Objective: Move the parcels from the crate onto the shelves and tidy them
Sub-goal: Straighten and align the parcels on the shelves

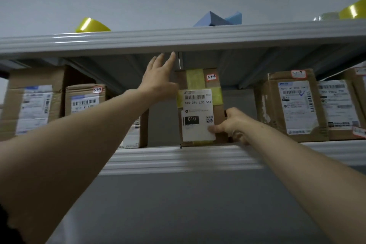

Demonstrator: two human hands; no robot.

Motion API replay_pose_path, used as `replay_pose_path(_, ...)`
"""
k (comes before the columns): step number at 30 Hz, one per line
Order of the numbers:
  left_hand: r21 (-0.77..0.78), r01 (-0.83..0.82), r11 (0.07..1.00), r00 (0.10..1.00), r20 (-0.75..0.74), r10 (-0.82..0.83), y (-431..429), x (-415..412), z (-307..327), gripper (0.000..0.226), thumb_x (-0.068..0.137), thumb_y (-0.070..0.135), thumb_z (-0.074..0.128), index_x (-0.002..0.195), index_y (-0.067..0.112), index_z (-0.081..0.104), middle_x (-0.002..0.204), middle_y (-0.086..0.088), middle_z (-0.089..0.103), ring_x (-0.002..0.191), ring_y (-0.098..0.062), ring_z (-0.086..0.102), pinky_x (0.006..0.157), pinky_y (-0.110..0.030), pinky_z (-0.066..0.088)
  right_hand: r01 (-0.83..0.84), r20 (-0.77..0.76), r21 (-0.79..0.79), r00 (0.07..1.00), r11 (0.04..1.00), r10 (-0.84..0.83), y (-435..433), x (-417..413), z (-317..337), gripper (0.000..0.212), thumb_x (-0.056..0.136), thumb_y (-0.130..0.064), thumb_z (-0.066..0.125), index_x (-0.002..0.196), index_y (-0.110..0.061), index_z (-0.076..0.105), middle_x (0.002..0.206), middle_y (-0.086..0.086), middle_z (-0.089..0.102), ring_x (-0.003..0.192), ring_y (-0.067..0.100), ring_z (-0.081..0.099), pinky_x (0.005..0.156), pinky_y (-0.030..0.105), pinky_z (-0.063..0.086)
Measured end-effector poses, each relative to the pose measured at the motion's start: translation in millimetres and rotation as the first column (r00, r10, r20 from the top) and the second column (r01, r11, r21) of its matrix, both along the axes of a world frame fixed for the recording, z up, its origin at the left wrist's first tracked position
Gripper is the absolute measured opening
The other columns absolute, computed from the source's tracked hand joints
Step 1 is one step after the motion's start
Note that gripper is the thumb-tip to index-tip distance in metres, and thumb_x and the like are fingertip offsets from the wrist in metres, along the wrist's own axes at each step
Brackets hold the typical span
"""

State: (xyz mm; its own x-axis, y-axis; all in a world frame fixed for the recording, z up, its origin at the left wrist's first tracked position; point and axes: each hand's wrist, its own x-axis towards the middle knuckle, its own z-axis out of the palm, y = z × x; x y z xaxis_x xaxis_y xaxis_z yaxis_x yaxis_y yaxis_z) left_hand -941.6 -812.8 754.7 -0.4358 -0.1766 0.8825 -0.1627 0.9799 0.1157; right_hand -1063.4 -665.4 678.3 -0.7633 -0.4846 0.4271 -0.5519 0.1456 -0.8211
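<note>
Nearly upright parcel [198, 81], label [198, 114] outward.

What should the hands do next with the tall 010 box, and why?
Probably push the tall parcel slightly back: it stands at the front edge of the shelf, the right hand grips its lower corner, and the open left hand is beside its top.

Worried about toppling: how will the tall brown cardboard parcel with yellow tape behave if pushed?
Probably tippy: the tall brown cardboard parcel stands upright on the grey metal shelf. Likely stiff: its taped faces look flat. It should slide rather than roll.
</note>
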Motion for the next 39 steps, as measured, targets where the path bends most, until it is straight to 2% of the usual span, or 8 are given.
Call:
replay_pose_path(2, 0.03, 0.011, 0.999, 0.998, 0.068, -0.013, 0.1, 0.8, 12.7, 0.085, 0.086, 0.01, 0.054, 0.153, 0.028, 0.005, 0.16, -0.004, 0.003, 0.147, -0.023, -0.003, 0.117, -0.038, 0.007, -0.024, 0.04, -0.029, 0.999, 0.999, 0.025, 3.8, 0.0, -1.9, 0.044, 0.078, -0.006, 0.075, 0.116, -0.006, 0.052, 0.106, 0.009, 0.065, 0.098, 0.027, 0.062, 0.081, 0.043, 0.055)
replay_pose_path(4, 0.079, 0.069, 0.994, 0.991, 0.107, -0.078, 3.6, -1.4, 21.7, 0.082, 0.087, 0.009, 0.053, 0.153, 0.029, 0.009, 0.159, -0.004, 0.011, 0.145, -0.027, 0.016, 0.114, -0.037, 0.025, -0.054, 0.037, -0.077, 0.998, 0.996, 0.056, 5.1, 1.9, -3.6, 0.04, 0.08, -0.005, 0.072, 0.116, -0.006, 0.054, 0.098, 0.005, 0.064, 0.091, 0.024, 0.063, 0.072, 0.036, 0.056)
replay_pose_path(6, 0.138, 0.146, 0.98, 0.983, 0.095, -0.16, 5.8, -2.1, 24.8, 0.077, 0.088, 0.009, 0.052, 0.151, 0.03, 0.015, 0.154, -0.005, 0.029, 0.128, -0.028, 0.046, 0.09, -0.03, 0.047, -0.092, 0.036, -0.13, 0.995, 0.987, 0.097, 1.5, 6.2, -2.2, 0.035, 0.083, -0.006, 0.07, 0.115, -0.005, 0.056, 0.093, 0.003, 0.063, 0.086, 0.022, 0.062, 0.069, 0.036, 0.056)
replay_pose_path(7, 0.142, 0.153, 0.978, 0.982, 0.089, -0.167, 5.5, -2.5, 24.1, 0.073, 0.088, 0.009, 0.05, 0.151, 0.029, 0.018, 0.15, -0.005, 0.036, 0.121, -0.026, 0.052, 0.085, -0.027, 0.048, -0.107, 0.034, -0.144, 0.993, 0.984, 0.113, -2.0, 8.0, -1.0, 0.034, 0.084, -0.006, 0.069, 0.115, -0.004, 0.056, 0.094, 0.005, 0.063, 0.087, 0.023, 0.063, 0.073, 0.04, 0.056)
replay_pose_path(12, 0.003, -0.05, 0.999, 0.998, 0.046, 0.05, -2.9, 7.1, 17.1, 0.057, 0.09, 0.013, 0.048, 0.145, 0.017, 0.034, 0.143, -0.012, 0.033, 0.135, -0.03, 0.027, 0.107, -0.04, 0.03, -0.13, -0.03, -0.098, 0.991, 0.987, 0.127, -22.4, 16.5, -1.2, 0.038, 0.084, -0.01, 0.07, 0.118, -0.004, 0.055, 0.11, 0.011, 0.065, 0.099, 0.028, 0.064, 0.084, 0.046, 0.055)
replay_pose_path(16, 0.008, -0.068, 0.998, 0.995, 0.068, 0.067, -15.7, 18.6, 12.7, 0.066, 0.089, 0.012, 0.049, 0.15, 0.02, 0.025, 0.156, -0.006, 0.014, 0.142, -0.027, 0.018, 0.111, -0.039, 0.027, -0.132, -0.046, -0.051, 0.99, 0.99, 0.13, -38.5, 21.4, -7.6, 0.041, 0.083, -0.009, 0.072, 0.12, -0.006, 0.055, 0.113, 0.014, 0.065, 0.101, 0.03, 0.064, 0.086, 0.046, 0.055)
replay_pose_path(23, 0.024, -0.099, 0.995, 0.989, 0.115, 0.095, -24.7, 29.4, 13.7, 0.062, 0.087, 0.01, 0.045, 0.147, 0.013, 0.028, 0.151, -0.007, 0.029, 0.134, -0.029, 0.034, 0.105, -0.038, 0.034, -0.122, -0.095, -0.055, 0.989, 0.991, 0.117, -55.4, 30.8, -6.4, 0.037, 0.084, -0.007, 0.07, 0.119, -0.004, 0.057, 0.114, 0.014, 0.064, 0.104, 0.031, 0.063, 0.091, 0.045, 0.053)
replay_pose_path(39, 0.04, -0.12, 0.992, 0.981, 0.155, 0.113, -32.9, 35.7, 14.6, 0.06, 0.09, 0.012, 0.041, 0.149, 0.012, 0.026, 0.154, -0.008, 0.023, 0.137, -0.03, 0.031, 0.107, -0.039, 0.032, -0.084, -0.147, -0.017, 0.986, 0.996, 0.081, -77.9, 37.9, -14.3, 0.035, 0.086, -0.013, 0.068, 0.118, -0.008, 0.055, 0.113, 0.007, 0.063, 0.104, 0.026, 0.062, 0.094, 0.04, 0.051)
